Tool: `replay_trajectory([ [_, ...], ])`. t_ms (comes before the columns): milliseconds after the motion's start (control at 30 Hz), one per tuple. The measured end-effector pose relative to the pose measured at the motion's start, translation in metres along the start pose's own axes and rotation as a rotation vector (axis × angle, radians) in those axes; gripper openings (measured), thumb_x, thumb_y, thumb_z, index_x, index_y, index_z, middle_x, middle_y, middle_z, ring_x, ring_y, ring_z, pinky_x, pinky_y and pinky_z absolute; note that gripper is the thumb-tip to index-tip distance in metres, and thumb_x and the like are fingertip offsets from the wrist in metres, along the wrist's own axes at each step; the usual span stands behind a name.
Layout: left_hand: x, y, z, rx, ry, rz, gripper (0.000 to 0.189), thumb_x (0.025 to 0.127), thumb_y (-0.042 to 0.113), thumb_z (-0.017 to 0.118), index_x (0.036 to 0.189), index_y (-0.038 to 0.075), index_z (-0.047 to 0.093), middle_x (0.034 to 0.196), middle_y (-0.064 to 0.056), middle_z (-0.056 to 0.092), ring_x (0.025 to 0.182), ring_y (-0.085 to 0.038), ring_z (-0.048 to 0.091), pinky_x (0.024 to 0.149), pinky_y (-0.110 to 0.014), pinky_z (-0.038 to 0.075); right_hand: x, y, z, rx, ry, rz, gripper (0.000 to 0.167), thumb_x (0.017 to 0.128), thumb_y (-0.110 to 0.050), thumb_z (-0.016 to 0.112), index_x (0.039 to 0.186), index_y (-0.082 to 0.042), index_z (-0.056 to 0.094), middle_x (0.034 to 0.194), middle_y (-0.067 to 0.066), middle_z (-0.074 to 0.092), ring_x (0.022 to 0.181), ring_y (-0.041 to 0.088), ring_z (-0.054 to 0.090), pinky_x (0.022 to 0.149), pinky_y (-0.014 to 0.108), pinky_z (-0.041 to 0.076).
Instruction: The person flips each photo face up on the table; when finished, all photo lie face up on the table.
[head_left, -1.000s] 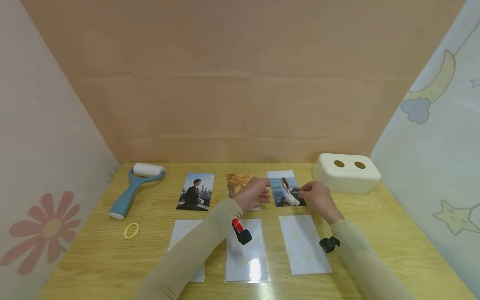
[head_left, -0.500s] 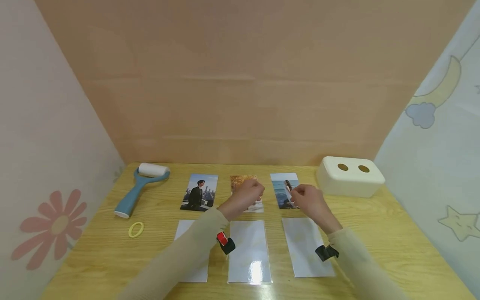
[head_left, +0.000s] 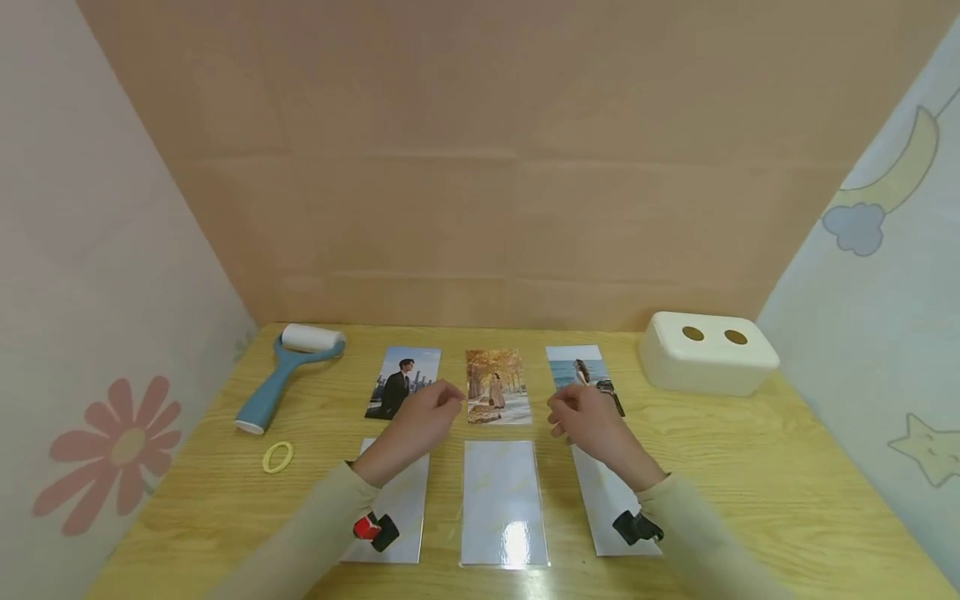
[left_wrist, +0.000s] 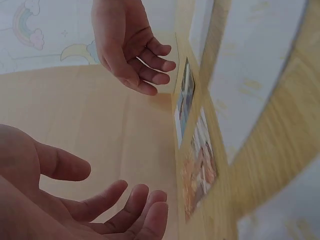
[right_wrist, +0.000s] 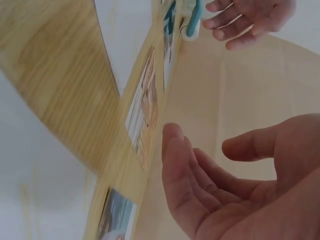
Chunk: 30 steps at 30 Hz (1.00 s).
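My left hand [head_left: 422, 423] hovers over the lower edge of a photo of a person in a dark suit [head_left: 390, 395]. Its fingers are loosely bent and hold nothing, as the left wrist view shows. My right hand [head_left: 596, 427] is above the lower part of a seaside photo [head_left: 564, 363], partly covering it. Nothing lies in its relaxed fingers in the right wrist view. Between the hands lies an autumn photo [head_left: 498, 385], fully visible. Nearer me lie a left white sheet [head_left: 401, 512], a glossy middle white sheet [head_left: 501, 492] and a right white sheet [head_left: 606, 504]; forearms partly cover the outer two.
A blue-handled roller [head_left: 281, 375] with a white drum lies at the table's back left. In front of it is a yellow ring [head_left: 278, 457]. A white box [head_left: 708, 354] with two round holes stands at the back right. Walls enclose the wooden table [head_left: 757, 483].
My left hand has moved left from over the autumn photo, uncovering it. My right hand has left the seaside photo's right edge, moving left and toward me. The photos appear to stay put.
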<state>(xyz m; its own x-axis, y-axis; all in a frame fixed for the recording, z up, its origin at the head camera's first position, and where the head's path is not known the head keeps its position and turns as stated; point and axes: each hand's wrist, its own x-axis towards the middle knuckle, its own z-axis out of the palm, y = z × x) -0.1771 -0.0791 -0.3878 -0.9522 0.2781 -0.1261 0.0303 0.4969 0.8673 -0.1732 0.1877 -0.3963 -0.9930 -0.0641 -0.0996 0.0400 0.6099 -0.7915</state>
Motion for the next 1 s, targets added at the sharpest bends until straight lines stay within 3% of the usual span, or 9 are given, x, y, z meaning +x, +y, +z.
replay_trajectory([
  [267,-0.034,-0.024,-0.018,0.060,0.098,-0.038,0.030,0.103,0.018,0.049,0.121,0.001,0.065,0.118,-0.012,0.065,0.100,-0.023,0.062,0.083,-0.045,0.052,-0.008,-0.006,0.017,0.104,-0.048,-0.008,0.027,0.104,-0.013,0.054,0.116,0.008,0.065,0.096,0.017,0.070,0.080,0.025,0.071,0.070,0.041,0.060],
  [467,-0.051,-0.040,-0.037,0.056,0.152,-0.122,0.031,0.103,0.019,0.049,0.123,0.001,0.064,0.118,-0.012,0.065,0.100,-0.025,0.060,0.079,-0.041,0.052,-0.014,-0.016,0.030,0.211,-0.133,-0.032,0.029,0.104,-0.012,0.053,0.120,0.011,0.060,0.104,0.022,0.068,0.090,0.033,0.071,0.075,0.043,0.060],
  [567,-0.057,-0.049,-0.044,0.045,0.162,-0.160,0.034,0.103,0.020,0.049,0.127,0.000,0.062,0.120,-0.014,0.065,0.102,-0.027,0.061,0.077,-0.041,0.052,-0.018,-0.022,0.038,0.268,-0.166,-0.021,0.028,0.104,-0.011,0.053,0.120,0.011,0.060,0.106,0.023,0.068,0.095,0.036,0.070,0.077,0.043,0.060],
  [700,-0.061,-0.057,-0.052,0.032,0.155,-0.203,0.038,0.104,0.021,0.046,0.131,-0.001,0.059,0.124,-0.016,0.063,0.110,-0.030,0.061,0.084,-0.046,0.052,-0.025,-0.029,0.046,0.316,-0.199,-0.016,0.028,0.103,-0.011,0.054,0.120,0.011,0.059,0.108,0.023,0.068,0.097,0.036,0.069,0.078,0.043,0.059],
  [1000,-0.067,-0.060,-0.056,0.084,0.152,-0.201,0.037,0.103,0.020,0.047,0.129,-0.004,0.059,0.121,-0.017,0.062,0.108,-0.031,0.059,0.087,-0.049,0.050,-0.033,-0.036,0.057,0.364,-0.257,-0.007,0.030,0.104,-0.012,0.053,0.123,0.011,0.057,0.112,0.023,0.068,0.099,0.036,0.069,0.077,0.042,0.059],
])
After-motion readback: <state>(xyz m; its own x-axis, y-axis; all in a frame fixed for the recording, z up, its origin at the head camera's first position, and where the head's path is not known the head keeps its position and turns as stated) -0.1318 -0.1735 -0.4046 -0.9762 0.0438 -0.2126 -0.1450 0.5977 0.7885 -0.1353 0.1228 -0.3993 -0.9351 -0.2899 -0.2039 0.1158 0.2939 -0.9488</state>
